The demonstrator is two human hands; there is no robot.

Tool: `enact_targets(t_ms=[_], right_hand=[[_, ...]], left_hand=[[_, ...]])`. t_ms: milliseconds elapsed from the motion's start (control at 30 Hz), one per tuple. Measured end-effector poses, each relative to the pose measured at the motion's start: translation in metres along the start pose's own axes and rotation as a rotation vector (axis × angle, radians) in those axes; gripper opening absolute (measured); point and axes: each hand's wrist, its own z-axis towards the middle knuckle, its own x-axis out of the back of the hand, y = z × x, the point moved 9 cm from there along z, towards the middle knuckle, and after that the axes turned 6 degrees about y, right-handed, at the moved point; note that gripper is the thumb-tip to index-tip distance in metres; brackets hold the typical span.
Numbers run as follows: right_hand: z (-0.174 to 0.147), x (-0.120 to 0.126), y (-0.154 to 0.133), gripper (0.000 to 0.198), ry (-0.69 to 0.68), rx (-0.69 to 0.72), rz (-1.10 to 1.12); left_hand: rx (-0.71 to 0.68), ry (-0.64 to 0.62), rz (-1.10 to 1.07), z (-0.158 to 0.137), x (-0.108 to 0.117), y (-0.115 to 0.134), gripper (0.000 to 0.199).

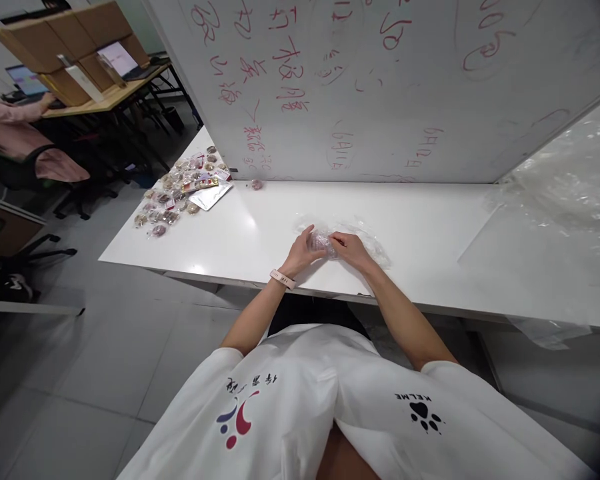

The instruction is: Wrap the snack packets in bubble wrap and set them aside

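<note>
Head view: plastic-wrapped item (321,245) over the worktop (260,250), at 6 o'clock from the whiteboard (360,107).
Left hand (300,255) grips the item's 9 o'clock side between thumb and fingers; right hand (351,250) pinches its wrapping at 3 o'clock. Clear film (379,252) spreads beside the right hand. Small wrapped packets (155,215) lie at 10 o'clock, a silver pouch (214,195) on their 3 o'clock side.

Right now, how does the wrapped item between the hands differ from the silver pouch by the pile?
The wrapped item looks pinkish and crinkled in clear plastic; the silver pouch is flat and shiny. The wrapped item is between the left hand and right hand, while no hand touches the silver pouch. Both are at the white table.
</note>
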Motion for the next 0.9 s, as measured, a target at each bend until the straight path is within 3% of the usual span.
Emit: enact_targets(t_ms=[100, 233, 333, 400, 467, 533, 633, 800, 900], right_hand=[[-0.002, 0.001, 0.000, 0.027, 0.046, 0.061, 0.010], [-0.017, 0.006, -0.008, 0.025, 0.108, 0.109, 0.020], [-0.058, 0.031, -0.018, 0.025, 0.342, 0.145, -0.162], [-0.095, 0.054, -0.014, 0.027, 0.515, 0.080, -0.315], [-0.124, 0.071, -0.002, 0.029, 0.586, -0.019, -0.414], [-0.135, 0.078, 0.008, 0.033, 0.551, -0.065, -0.420], [-0.122, 0.068, 0.010, 0.047, 0.395, -0.055, -0.218], [-0.077, 0.017, -0.028, 0.046, 0.079, 0.045, 0.117], [-0.060, -0.007, -0.036, 0.039, -0.074, -0.007, 0.175]], left_hand=[[0.000, -0.028, -0.054, -0.001, -0.008, 0.005, 0.061], [-0.098, 0.075, 0.034, -0.015, -0.008, 0.013, 0.030], [-0.269, 0.207, 0.138, -0.032, -0.006, 0.022, 0.022], [-0.380, 0.276, 0.230, -0.046, -0.008, 0.026, 0.016], [-0.490, 0.319, 0.318, -0.061, -0.014, 0.030, 0.017], [-0.601, 0.312, 0.391, -0.076, -0.024, 0.034, 0.023], [-0.731, 0.242, 0.474, -0.092, -0.039, 0.041, 0.027], [-0.850, 0.087, 0.637, -0.100, -0.052, 0.048, 0.031], [-0.880, 0.012, 0.659, -0.101, -0.053, 0.044, 0.032]])
